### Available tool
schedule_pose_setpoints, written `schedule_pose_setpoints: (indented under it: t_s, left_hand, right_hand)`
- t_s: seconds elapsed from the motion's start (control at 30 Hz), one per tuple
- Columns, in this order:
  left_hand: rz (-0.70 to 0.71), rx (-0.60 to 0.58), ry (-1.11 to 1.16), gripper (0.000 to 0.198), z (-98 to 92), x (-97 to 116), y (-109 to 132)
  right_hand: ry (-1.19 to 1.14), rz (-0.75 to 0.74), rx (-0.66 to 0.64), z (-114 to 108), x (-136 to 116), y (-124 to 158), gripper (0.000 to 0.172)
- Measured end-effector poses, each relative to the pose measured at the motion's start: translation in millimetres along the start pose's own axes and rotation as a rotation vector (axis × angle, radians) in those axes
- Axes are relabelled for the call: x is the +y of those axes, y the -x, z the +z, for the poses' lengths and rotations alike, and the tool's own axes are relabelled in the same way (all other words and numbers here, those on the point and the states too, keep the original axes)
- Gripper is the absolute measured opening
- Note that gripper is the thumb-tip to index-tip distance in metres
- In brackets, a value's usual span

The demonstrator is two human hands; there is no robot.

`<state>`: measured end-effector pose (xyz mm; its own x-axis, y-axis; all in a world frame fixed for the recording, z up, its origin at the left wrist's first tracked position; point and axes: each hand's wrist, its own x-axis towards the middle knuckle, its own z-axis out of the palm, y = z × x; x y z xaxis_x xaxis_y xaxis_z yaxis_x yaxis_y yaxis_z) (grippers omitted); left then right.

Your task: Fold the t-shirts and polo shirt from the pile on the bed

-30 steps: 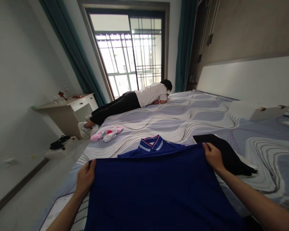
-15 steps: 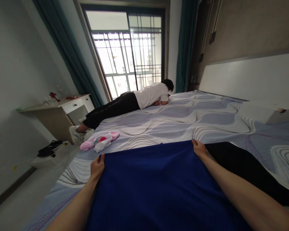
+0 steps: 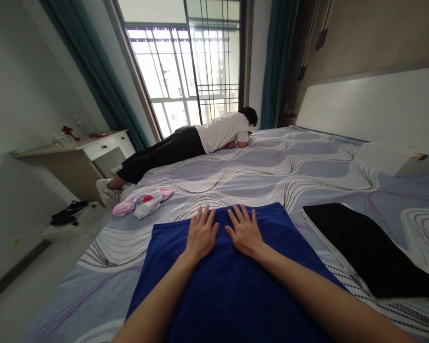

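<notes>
A dark blue cloth (image 3: 221, 290), perhaps a garment, lies spread over the patterned bed sheet (image 3: 257, 174). Near its far edge my left hand (image 3: 201, 232) rests flat on the fabric, fingers stretched out. Just to the right, my right hand (image 3: 246, 232) also lies palm down on it with spread fingers. A small gap separates the two hands, and neither grips anything. The near end of the blue cloth runs out of view below, partly covered by my forearms. To the right is a folded black cloth (image 3: 368, 247) with a pale edge.
A pink and white cloth (image 3: 145, 202) lies at the bed's left side. Beyond it a person (image 3: 200, 140) lies across the bed. A white box (image 3: 396, 157) stands at the right by the headboard (image 3: 375, 105). On the left is a desk (image 3: 67, 152).
Both hands have let go of the blue cloth's far corners and moved inward, now flat on it. The cloth has come down onto the bed, uncovering more of the black cloth.
</notes>
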<state>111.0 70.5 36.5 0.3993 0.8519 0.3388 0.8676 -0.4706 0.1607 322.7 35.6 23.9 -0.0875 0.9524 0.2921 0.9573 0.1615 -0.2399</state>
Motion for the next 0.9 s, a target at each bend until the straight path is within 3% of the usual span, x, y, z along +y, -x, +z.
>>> schedule_pose_setpoints:
  t_s: [0.07,0.13,0.23,0.37,0.5,0.67,0.8,0.9]
  left_hand:
    - [0.026,-0.179,-0.011,0.060,20.4,25.1,-2.8]
    - [-0.035,-0.272,-0.022,0.063,32.9,21.9,-6.3]
    - [-0.122,-0.303,-0.043,0.065,31.7,-17.8,-9.4]
    - [-0.238,-0.338,-0.083,0.062,9.7,-79.9,3.4]
    - [-0.298,-0.353,-0.112,0.062,-10.4,-120.4,33.3]
    - [-0.378,-0.347,-0.103,0.063,-31.4,-149.6,76.4]
    - [-0.539,-0.287,-0.031,0.071,-49.6,-150.9,117.7]
    - [-0.626,-0.217,-0.027,0.075,-62.6,-130.9,163.8]
  right_hand:
    - [-0.046,0.012,-0.151,14.2,-22.1,0.9,0.066]
    - [-0.062,0.090,-0.232,21.3,-16.5,-5.3,0.068]
    - [-0.029,0.179,-0.245,17.6,26.4,-16.8,0.068]
    - [0.047,0.295,-0.258,2.8,92.1,-15.3,0.067]
    - [0.079,0.312,-0.272,-6.9,128.0,0.2,0.066]
    - [0.071,0.402,-0.244,-18.3,150.2,32.0,0.068]
    - [0.097,0.476,-0.192,-28.9,163.7,79.3,0.076]
    - [0.110,0.457,-0.192,-36.8,159.1,126.3,0.077]
